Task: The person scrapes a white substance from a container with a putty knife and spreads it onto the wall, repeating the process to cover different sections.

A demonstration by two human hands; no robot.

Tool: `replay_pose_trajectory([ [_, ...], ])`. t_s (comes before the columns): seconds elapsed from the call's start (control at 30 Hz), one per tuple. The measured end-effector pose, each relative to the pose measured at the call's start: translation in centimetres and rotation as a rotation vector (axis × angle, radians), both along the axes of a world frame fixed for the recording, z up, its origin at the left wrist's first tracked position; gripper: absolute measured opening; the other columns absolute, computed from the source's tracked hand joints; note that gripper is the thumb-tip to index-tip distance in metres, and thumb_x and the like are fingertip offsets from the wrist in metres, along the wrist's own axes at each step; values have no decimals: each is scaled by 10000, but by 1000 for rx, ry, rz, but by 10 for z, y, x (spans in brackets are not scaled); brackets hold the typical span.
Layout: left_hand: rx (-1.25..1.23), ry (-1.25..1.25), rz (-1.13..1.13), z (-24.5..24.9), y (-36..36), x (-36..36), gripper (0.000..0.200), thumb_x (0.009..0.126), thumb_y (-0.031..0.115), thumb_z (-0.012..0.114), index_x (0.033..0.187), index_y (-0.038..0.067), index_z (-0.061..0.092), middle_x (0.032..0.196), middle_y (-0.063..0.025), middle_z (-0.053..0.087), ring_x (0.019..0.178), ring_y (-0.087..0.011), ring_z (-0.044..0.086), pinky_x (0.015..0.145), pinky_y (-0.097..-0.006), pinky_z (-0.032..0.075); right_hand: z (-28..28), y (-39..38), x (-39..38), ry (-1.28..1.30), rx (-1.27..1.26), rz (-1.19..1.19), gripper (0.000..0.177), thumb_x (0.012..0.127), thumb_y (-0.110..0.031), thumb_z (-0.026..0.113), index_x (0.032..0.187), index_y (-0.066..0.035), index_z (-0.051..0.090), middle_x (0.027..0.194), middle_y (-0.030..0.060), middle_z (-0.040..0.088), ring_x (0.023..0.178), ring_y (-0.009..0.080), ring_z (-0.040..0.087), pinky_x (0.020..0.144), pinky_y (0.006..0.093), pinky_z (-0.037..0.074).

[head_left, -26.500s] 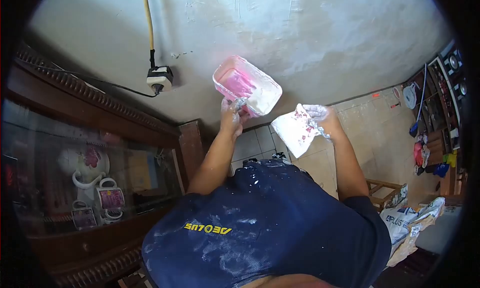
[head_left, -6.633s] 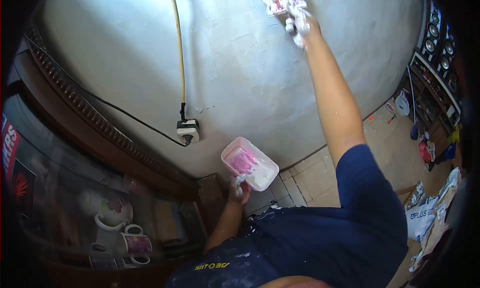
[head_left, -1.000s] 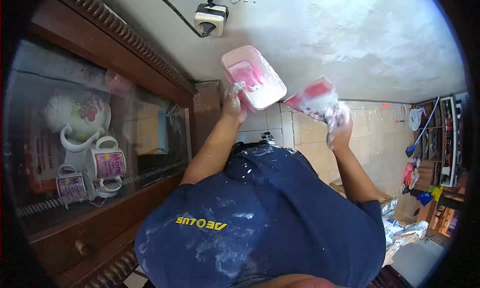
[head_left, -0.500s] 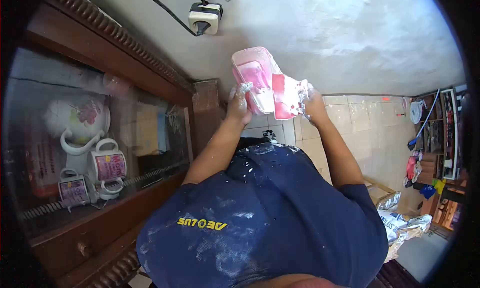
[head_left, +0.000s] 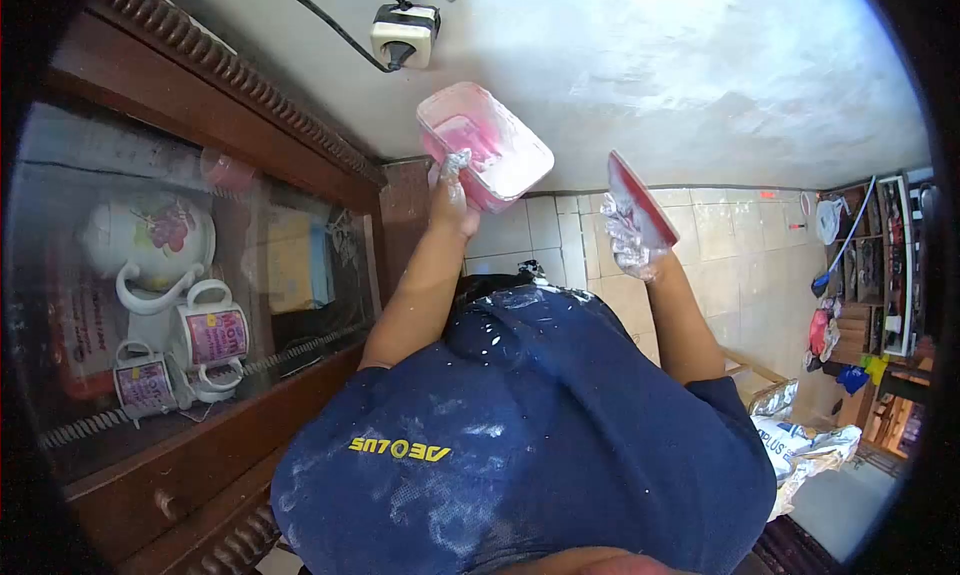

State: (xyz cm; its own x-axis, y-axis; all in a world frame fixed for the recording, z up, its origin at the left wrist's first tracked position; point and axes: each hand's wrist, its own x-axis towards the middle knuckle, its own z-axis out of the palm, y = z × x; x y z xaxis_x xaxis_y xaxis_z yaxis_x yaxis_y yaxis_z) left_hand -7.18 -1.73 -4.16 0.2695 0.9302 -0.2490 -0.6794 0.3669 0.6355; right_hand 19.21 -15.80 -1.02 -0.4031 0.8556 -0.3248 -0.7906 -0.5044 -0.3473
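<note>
A pink plastic tub [head_left: 514, 125] smeared with white paste is tilted in front of the wall, its mouth facing me. My left hand [head_left: 455, 200] is closed on its near side, thumb over the rim and coated in white. To the right, apart from the tub, my right hand [head_left: 632, 243] grips a flat red scraper [head_left: 648, 205] that appears nearly edge-on. White paste covers the fingers of that hand, and some clings to the scraper's left face.
A grey-white plastered wall [head_left: 690, 65] rises ahead, with a socket block [head_left: 405, 37] and black cable at upper left. A brown glass-fronted cabinet [head_left: 170, 475] with mugs inside stands close on my left. At right lie a crumpled sack [head_left: 800, 450] and tiled floor [head_left: 720, 235].
The scraper has come away from the tub and turned nearly edge-on as my right hand moved slightly right and down. The tub has shifted left and tilted differently in my left hand.
</note>
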Motion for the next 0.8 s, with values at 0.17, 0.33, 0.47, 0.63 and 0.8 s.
replay_pose_trajectory([
  [0.17,85,11,-45,19,-14,9,485,787,210,612,1228,63,474,1116,-72,597,989,-230,614,857,-381,528,-6,17,-8,411,78,92,323,951,-385,414,977,-74,494,503,20,433,317,109,391,257,233,302],
  [0.33,61,-16,-88,26,-25,16,331,774,107,608,1084,34,522,942,-44,592,853,-164,619,743,-321,537,-5,34,-1,103,60,-119,312,938,-398,443,980,-94,494,536,18,438,332,137,405,271,263,316],
  [0.47,105,8,-97,38,-29,16,366,767,86,600,1114,22,501,966,-55,584,871,-169,617,757,-314,535,10,42,14,-351,147,-203,300,937,-367,474,1015,-80,521,621,14,501,420,129,468,354,258,384],
  [0.63,200,54,-132,38,-32,18,455,793,94,577,1217,61,415,1032,-74,569,933,-204,608,810,-341,538,44,44,3,-1284,225,1,260,954,-248,479,1034,-23,582,865,-2,605,712,49,490,610,220,427],
  [0.8,252,13,-54,41,-31,18,606,745,108,619,1268,38,321,1095,-100,521,1013,-226,561,881,-383,497,27,31,6,-1391,532,85,232,911,-210,539,1035,-22,596,842,11,596,736,70,515,638,240,445],
])
